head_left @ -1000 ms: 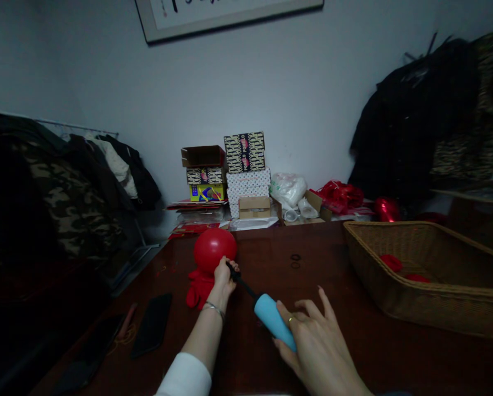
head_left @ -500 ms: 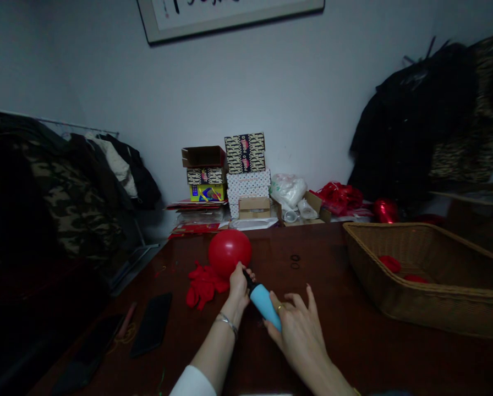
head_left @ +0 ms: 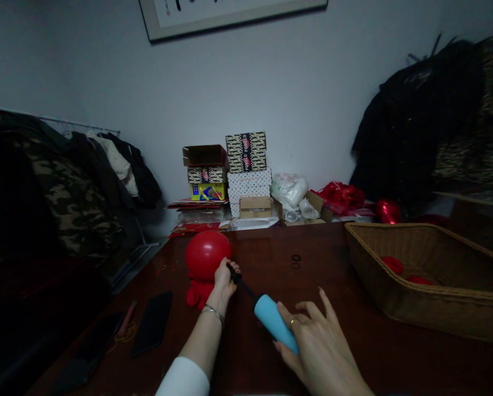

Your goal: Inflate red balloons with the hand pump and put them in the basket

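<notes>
My left hand (head_left: 226, 279) is closed round the black end of a hand balloon pump, pressed up against the lower right of a round, inflated red balloon (head_left: 207, 254). The balloon's neck is hidden by the fingers. A black rod shows between that end and the light blue barrel of the balloon pump (head_left: 274, 322). My right hand (head_left: 316, 341) holds the barrel between thumb and palm side, with some fingers raised off it. Limp red balloons (head_left: 199, 294) lie on the table under the inflated one, partly covered by it.
On the dark wooden table (head_left: 255, 247), a wicker basket (head_left: 432, 300) with a few red things inside stands at right. Two dark flat objects, one a black slab (head_left: 152, 323), lie at left. Stacked boxes (head_left: 248, 187) and plastic bags (head_left: 290, 190) line the wall.
My left hand has moved left with the balloon and the pump's black end. My right hand has drawn the barrel right and toward me, so more rod shows.
</notes>
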{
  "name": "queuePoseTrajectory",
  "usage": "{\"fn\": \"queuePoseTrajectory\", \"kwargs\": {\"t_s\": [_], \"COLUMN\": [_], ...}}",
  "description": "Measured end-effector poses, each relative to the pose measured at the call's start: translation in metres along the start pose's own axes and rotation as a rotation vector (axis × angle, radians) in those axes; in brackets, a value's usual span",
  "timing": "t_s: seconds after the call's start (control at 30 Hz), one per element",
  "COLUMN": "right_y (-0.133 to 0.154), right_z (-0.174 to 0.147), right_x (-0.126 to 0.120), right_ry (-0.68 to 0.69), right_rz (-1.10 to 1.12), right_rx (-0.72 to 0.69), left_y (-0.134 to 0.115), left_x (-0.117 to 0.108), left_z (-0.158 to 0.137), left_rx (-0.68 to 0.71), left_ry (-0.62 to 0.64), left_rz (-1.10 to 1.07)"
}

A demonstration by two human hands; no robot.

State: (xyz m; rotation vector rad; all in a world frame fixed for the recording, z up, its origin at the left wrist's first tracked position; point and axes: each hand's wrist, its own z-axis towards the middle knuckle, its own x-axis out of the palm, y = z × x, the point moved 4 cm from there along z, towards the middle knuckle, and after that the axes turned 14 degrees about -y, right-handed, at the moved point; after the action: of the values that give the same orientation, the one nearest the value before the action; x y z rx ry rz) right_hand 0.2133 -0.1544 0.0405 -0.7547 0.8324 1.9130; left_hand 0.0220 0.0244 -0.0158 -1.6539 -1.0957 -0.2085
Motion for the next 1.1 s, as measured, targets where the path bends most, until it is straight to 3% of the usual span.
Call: {"fn": "queuePoseTrajectory", "kwargs": {"t_s": [0.23, 0.63, 0.8, 1.1], "right_y": [-0.001, 0.0, 0.003, 0.004], "right_z": [0.002, 0.011, 0.01, 0.003], "right_x": [0.0, 0.038, 0.039, 0.013], "right_ry": [-0.02, -0.052, -0.058, 0.006], "right_rz": [0.001, -0.08, -0.028, -0.008], "right_rx": [0.002, 0.058, 0.046, 0.016], "left_y": [-0.002, 0.047, 0.04, 0.016], "left_x": [-0.002, 0.004, 0.001, -0.008], "left_z": [0.003, -0.023, -0.021, -0.002], "left_rx": [0.016, -0.021, -0.007, -0.008], "left_ry": [-0.014, 0.047, 0.028, -0.027], "left_rz": [-0.027, 0.099, 0.089, 0.009]}}
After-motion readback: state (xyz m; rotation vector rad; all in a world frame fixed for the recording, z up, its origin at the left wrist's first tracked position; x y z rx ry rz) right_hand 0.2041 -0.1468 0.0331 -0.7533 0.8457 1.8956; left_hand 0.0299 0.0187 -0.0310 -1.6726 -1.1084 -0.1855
